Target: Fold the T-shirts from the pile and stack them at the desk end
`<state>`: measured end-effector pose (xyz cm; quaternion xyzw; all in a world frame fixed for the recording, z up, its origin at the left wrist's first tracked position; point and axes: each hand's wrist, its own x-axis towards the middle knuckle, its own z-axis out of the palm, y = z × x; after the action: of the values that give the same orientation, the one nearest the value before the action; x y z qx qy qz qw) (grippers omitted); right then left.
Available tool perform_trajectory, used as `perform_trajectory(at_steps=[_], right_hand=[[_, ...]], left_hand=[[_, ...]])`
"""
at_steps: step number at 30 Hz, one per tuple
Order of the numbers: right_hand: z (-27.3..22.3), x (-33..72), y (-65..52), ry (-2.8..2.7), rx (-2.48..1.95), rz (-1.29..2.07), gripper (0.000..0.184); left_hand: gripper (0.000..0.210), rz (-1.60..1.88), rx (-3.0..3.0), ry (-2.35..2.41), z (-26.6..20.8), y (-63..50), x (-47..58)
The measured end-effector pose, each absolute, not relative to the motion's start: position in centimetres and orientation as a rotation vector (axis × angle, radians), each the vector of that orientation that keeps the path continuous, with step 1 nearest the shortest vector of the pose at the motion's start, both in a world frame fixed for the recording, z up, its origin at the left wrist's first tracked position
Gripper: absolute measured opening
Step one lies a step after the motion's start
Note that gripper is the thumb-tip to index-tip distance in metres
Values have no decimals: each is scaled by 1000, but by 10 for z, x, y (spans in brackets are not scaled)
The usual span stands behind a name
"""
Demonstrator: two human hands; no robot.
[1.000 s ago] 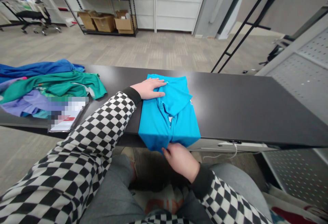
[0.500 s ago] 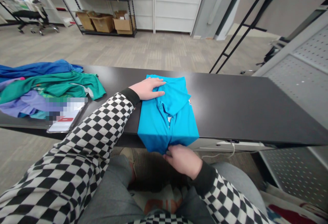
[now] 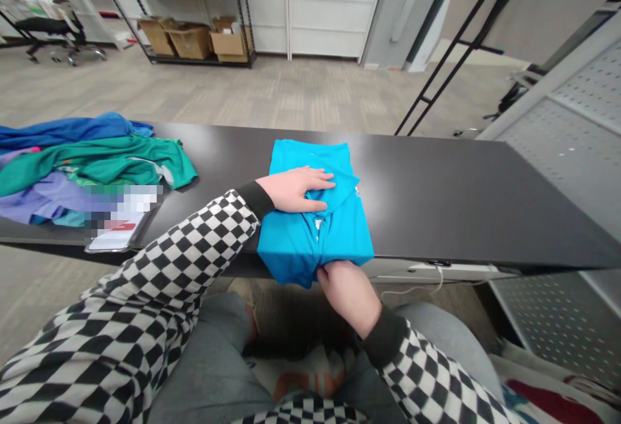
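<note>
Blue garment [image 3: 286,243], one, folded, is lying lengthwise away from you on the dark table [image 3: 436,197], its near end overhanging, where your right hand [image 3: 348,294] is touching it, grasp impossible to tell, while your left hand [image 3: 295,189] is resting flat, unclenched, on its middle.

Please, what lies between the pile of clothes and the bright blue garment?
In the head view, dark tabletop shows between the pile of clothes and the bright blue garment; nearer the person, the checkered left sleeve crosses this stretch.
</note>
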<state>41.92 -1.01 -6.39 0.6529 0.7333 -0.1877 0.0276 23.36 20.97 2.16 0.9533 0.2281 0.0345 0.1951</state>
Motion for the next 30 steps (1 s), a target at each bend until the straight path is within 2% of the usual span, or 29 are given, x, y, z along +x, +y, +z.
perform_trajectory(at_steps=[12,26,30], right_hand=[[-65,434,-9,2325,1802,-579,31],[-60,428,-14,2353,1750,-634,31],[-64,430,-12,2340,1733,-646,27]], left_hand=[[73,135,2646,633,23,215,233],[80,61,2693,726,23,213,233],[81,40,2693,740,25,212,234]])
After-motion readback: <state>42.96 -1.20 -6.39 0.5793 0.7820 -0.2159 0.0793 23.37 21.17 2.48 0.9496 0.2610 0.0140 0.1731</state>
